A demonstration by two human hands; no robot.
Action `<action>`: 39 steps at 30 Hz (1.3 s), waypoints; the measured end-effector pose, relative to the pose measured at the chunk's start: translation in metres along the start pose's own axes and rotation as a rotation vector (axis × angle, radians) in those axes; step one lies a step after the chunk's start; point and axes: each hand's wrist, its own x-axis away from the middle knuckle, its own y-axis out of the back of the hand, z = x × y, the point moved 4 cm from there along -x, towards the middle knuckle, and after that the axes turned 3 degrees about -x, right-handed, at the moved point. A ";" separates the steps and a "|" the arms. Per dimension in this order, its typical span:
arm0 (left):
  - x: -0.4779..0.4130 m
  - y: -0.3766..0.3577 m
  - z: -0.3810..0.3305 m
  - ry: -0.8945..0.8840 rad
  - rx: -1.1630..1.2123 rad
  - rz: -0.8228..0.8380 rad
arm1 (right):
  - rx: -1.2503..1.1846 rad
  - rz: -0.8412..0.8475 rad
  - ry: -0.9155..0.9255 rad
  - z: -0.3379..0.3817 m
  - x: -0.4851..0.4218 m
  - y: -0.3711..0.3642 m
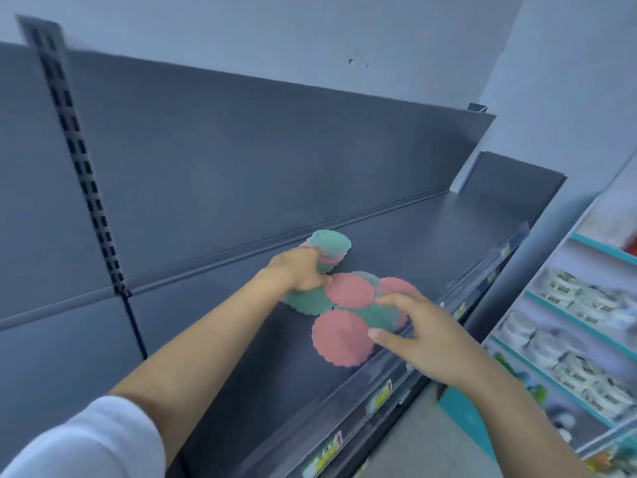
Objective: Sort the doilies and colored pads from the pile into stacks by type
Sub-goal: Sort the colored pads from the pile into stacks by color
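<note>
Round scalloped pads in pink and teal lie on a dark grey shelf [431,236]. My left hand [300,270] grips a tall mixed stack of pads [332,248] at the back, topped by a teal one. Under that hand lies a flat teal pad [305,301]. A pink pad [350,291] sits in the middle and a larger-looking pink pad [339,338] lies nearest the shelf's front edge. My right hand [420,334] hovers with fingers spread over overlapping teal and pink pads [379,315] on the right.
The shelf has a clear plastic price rail [389,370] along its front edge and a grey back panel [241,150] with a slotted upright. To the right stands another shelving unit [568,322] with white packaged goods. The image is motion-blurred.
</note>
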 end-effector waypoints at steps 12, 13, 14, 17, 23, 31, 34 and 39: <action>-0.124 -0.016 0.001 0.466 0.120 -0.016 | -0.027 0.098 0.204 -0.102 -0.224 -0.016; -0.121 -0.015 -0.001 0.494 0.149 -0.031 | -0.036 0.090 0.213 -0.106 -0.246 -0.020; -0.119 -0.013 -0.005 0.522 0.177 -0.051 | -0.058 0.094 0.219 -0.109 -0.266 -0.026; -0.115 -0.008 -0.022 0.609 0.198 -0.114 | -0.082 0.111 0.304 -0.118 -0.307 -0.041; -0.115 -0.014 -0.045 0.800 0.212 -0.269 | -0.237 0.090 0.364 -0.129 -0.317 -0.045; -0.078 -0.020 -0.060 1.003 0.719 -0.726 | -0.913 0.255 0.272 -0.121 -0.303 -0.034; -0.044 -0.018 -0.068 0.952 0.979 -0.907 | -1.066 0.274 0.287 -0.108 -0.293 -0.020; 0.060 -0.013 -0.079 0.929 1.221 -1.285 | -1.149 0.319 0.421 -0.068 -0.260 0.009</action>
